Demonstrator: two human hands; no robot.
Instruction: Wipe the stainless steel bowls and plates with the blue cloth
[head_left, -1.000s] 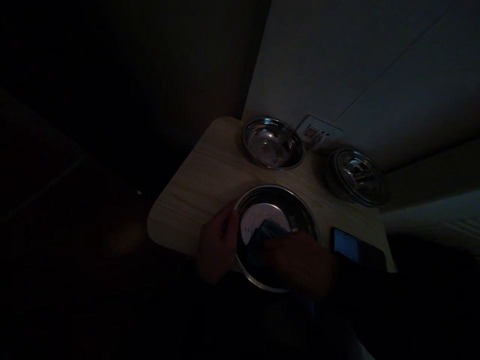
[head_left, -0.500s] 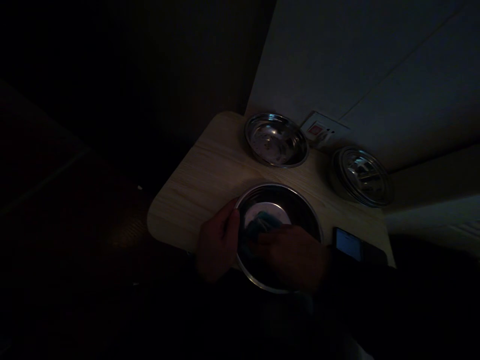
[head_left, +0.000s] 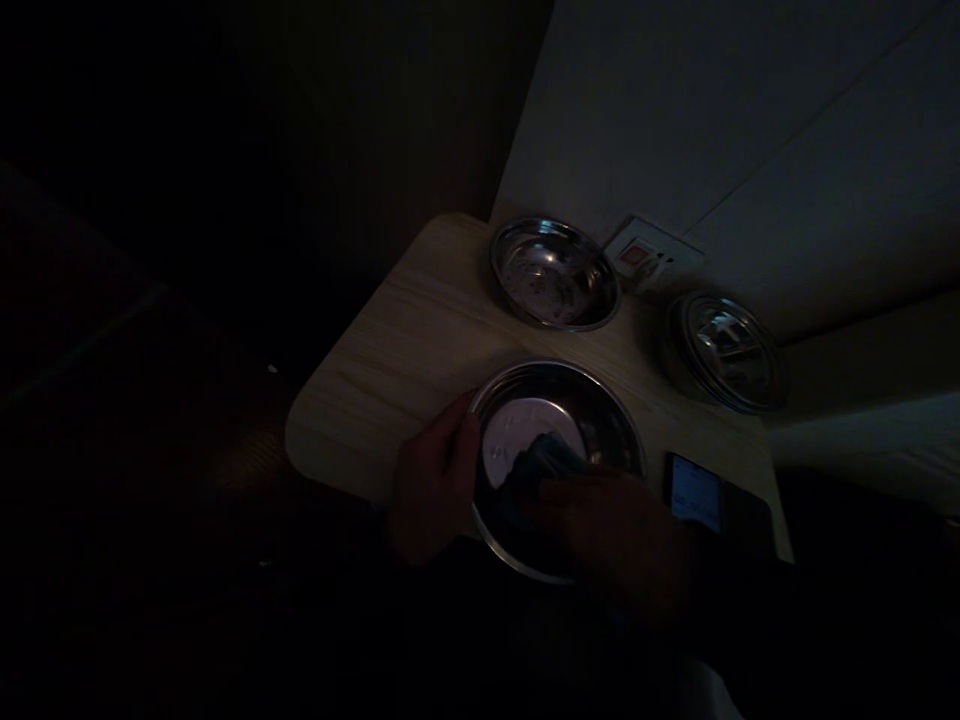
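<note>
The scene is very dark. A large steel bowl [head_left: 600,405] sits at the near edge of a small light wooden table [head_left: 405,340]. My left hand [head_left: 431,490] grips the bowl's left rim, fingers curled on it. Inside the bowl my right hand [head_left: 615,530] presses a dark blue cloth [head_left: 544,465] against the bottom, fingers closed over it. The bowl's pale bottom shows beside the cloth.
A smaller steel bowl [head_left: 555,272] stands at the table's back, another steel bowl [head_left: 726,350] at the back right. A lit phone [head_left: 694,492] lies right of the large bowl. A wall socket [head_left: 646,258] sits behind them. Darkness surrounds the table's left side.
My right hand with the cloth has shifted inside the bowl, first left, then back toward the right and nearer me. The left hand stays on the rim.
</note>
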